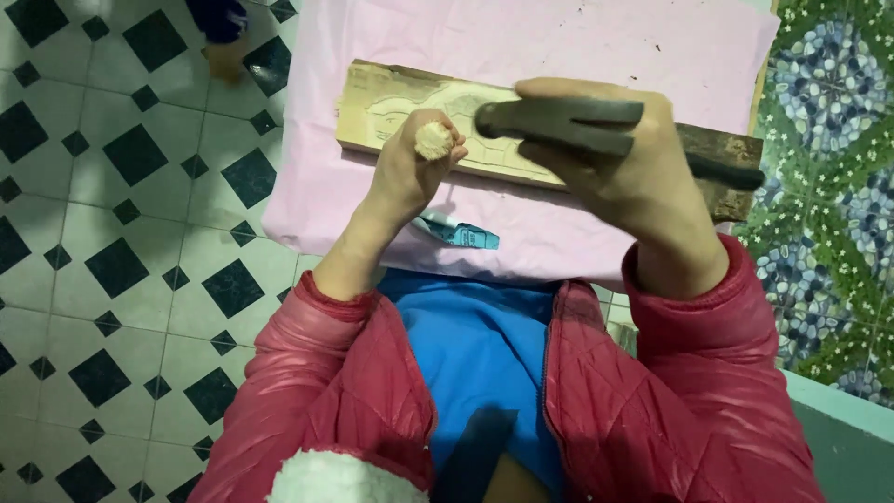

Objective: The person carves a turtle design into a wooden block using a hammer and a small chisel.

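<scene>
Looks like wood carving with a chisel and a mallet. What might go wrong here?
The left hand grips the chisel just under its frayed top, so a badly aimed blow from the striking tool in the right hand might land on the fingers. The carved plank lies loose on the pink cloth, with no clamp visible, so it may slide when struck.

A pink cloth (577,42) is covering the table across the upper middle of the frame, a small teal object (461,231) lying on its lower edge. White floor tiles (112,233) with dark diamonds are filling the left side, and a green pebble-patterned surface (829,186) is running down the right.
</scene>
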